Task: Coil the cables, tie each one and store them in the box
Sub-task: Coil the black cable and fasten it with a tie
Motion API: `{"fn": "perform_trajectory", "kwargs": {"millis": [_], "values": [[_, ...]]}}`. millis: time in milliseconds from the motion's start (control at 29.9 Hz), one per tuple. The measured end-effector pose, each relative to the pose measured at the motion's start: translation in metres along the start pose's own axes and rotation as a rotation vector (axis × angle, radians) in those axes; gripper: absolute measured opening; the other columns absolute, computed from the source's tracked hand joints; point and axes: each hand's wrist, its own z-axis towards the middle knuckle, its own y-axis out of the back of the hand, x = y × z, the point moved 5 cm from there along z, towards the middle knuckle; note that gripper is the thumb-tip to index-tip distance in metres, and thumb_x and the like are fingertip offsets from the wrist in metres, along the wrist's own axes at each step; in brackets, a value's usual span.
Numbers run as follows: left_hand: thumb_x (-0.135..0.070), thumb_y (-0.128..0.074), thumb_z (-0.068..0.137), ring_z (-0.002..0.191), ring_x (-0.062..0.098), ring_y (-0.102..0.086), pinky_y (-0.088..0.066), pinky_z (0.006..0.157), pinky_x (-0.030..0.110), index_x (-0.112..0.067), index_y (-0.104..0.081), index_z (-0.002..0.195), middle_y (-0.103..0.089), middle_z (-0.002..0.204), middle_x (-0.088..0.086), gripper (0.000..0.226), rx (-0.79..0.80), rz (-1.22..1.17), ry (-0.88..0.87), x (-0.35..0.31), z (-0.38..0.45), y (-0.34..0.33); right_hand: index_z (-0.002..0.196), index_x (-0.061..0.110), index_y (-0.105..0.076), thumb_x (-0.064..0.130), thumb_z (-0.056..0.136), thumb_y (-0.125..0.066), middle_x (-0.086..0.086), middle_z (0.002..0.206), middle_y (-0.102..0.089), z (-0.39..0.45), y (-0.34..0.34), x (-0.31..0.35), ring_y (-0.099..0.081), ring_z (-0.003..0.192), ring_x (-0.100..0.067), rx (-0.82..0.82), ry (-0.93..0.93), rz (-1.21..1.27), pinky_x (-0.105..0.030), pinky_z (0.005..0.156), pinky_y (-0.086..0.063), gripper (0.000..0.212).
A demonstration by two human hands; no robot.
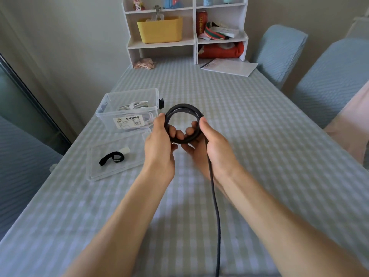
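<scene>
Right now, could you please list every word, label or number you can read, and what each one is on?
"软式收纳盒": label on the clear box.
Barcode and small print on that label: too small to read.
Red can on the shelf: yellow characters, too blurred to read.
Black strap on the lid: white lettering, illegible.
Papers: print unreadable.

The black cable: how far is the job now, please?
Done: a tied white cable already lies in the clear box. In hand: the left hand and right hand hold the black cable in a coil, its tail hanging loose. Left: finish coiling, tie it with the black strap lying on the lid, then store it.
</scene>
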Motion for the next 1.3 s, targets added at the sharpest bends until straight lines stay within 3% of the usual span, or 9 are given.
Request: {"fn": "perform_trajectory", "kwargs": {"millis": [200, 334, 468, 668, 868, 1069, 1169, 1236, 1302], "values": [[-0.041, -0.044, 0.099, 0.057, 0.019, -0.050, -0.046, 0.080, 0.035, -0.014, -0.044, 0.063, -0.044, 0.060, 0.006, 0.045, 0.211, 0.048, -0.036, -0.007, 0.001, -0.005, 0.089, 0.009, -0.049, 0.028, 0.105, -0.043, 0.001, 0.063, -0.038, -0.003, -0.002, 0.014, -0.046, 0.060, -0.015, 0.010, 0.094, 0.001, -0.029, 0.072, -0.047, 0.025], [-0.035, -0.050, 0.098, 0.047, 0.014, -0.037, -0.040, 0.060, 0.030, -0.014, -0.047, 0.077, -0.040, 0.060, 0.001, 0.030, 0.290, -0.011, -0.045, -0.016, -0.006, -0.007, 0.089, 0.010, -0.057, 0.029, 0.104, -0.046, 0.005, 0.056, -0.039, -0.002, 0.004, 0.021, -0.044, 0.059, -0.013, -0.013, 0.099, -0.370, -0.030, 0.072, -0.039, 0.027], [-0.033, -0.055, 0.097, 0.041, 0.011, -0.022, -0.023, 0.038, 0.022, -0.017, -0.048, 0.079, -0.028, 0.055, -0.001, 0.025, 0.357, 0.079, 0.036, -0.014, -0.007, -0.008, 0.083, 0.012, -0.059, 0.035, 0.103, -0.047, 0.009, 0.049, -0.042, -0.004, 0.003, 0.021, -0.046, 0.055, -0.012, 0.022, 0.044, -0.759, -0.031, 0.070, -0.042, 0.033], [-0.017, -0.050, 0.097, 0.039, 0.011, -0.019, -0.022, 0.037, 0.022, -0.018, -0.050, 0.074, -0.025, 0.050, -0.002, 0.023, 0.378, 0.105, 0.061, -0.009, -0.005, -0.007, 0.071, 0.016, -0.046, 0.040, 0.099, -0.052, 0.006, 0.047, -0.028, -0.014, 0.001, 0.020, -0.036, 0.044, -0.012, 0.164, -0.231, -0.309, -0.026, 0.060, -0.046, 0.037], [-0.028, -0.050, 0.096, 0.039, 0.011, -0.017, -0.020, 0.038, 0.022, -0.017, -0.049, 0.076, -0.026, 0.052, -0.001, 0.023, 0.421, 0.209, 0.186, -0.002, -0.007, -0.007, 0.072, 0.015, -0.048, 0.045, 0.098, -0.053, 0.007, 0.044, -0.026, -0.012, 0.001, 0.022, -0.023, 0.037, -0.009, 0.164, -0.234, -0.642, -0.025, 0.053, -0.044, 0.040], [-0.028, -0.059, 0.096, 0.037, 0.009, -0.016, -0.013, 0.038, 0.021, -0.017, -0.061, 0.076, -0.024, 0.048, -0.003, 0.023, 0.422, 0.242, 0.156, 0.000, -0.008, -0.007, 0.066, 0.016, -0.042, 0.053, 0.097, -0.048, 0.003, 0.044, -0.028, -0.018, 0.002, 0.024, -0.036, 0.040, -0.015, 0.251, -0.286, -0.764, -0.030, 0.066, -0.053, 0.049], [-0.027, -0.060, 0.096, 0.037, 0.009, -0.015, -0.011, 0.039, 0.022, -0.018, -0.049, 0.055, -0.023, 0.045, -0.003, 0.043, 0.425, 0.222, 0.173, 0.000, -0.008, -0.006, 0.066, 0.016, -0.043, 0.053, 0.096, -0.049, 0.004, 0.044, -0.027, -0.020, 0.003, 0.023, -0.039, 0.041, -0.015, 0.271, -0.311, -0.742, -0.029, 0.068, -0.054, 0.048], [-0.023, -0.060, 0.096, 0.036, 0.008, -0.015, -0.011, 0.037, 0.022, -0.020, -0.048, 0.047, -0.021, 0.045, -0.003, 0.050, 0.351, 0.139, 0.178, 0.000, -0.005, -0.004, 0.074, 0.013, -0.052, 0.041, 0.099, -0.052, 0.005, 0.046, -0.030, -0.019, 0.003, 0.023, -0.040, 0.043, -0.012, 0.273, -0.284, -0.634, -0.026, 0.066, -0.053, 0.037], [-0.022, -0.061, 0.095, 0.035, 0.008, -0.014, -0.012, 0.035, 0.020, -0.020, -0.048, 0.050, -0.020, 0.046, -0.004, 0.047, 0.260, -0.012, 0.197, -0.001, -0.001, 0.000, 0.084, 0.008, -0.058, 0.026, 0.099, -0.052, 0.003, 0.051, -0.039, -0.018, 0.002, 0.023, -0.050, 0.050, -0.015, 0.295, -0.236, -0.515, -0.029, 0.072, -0.052, 0.024]]}}
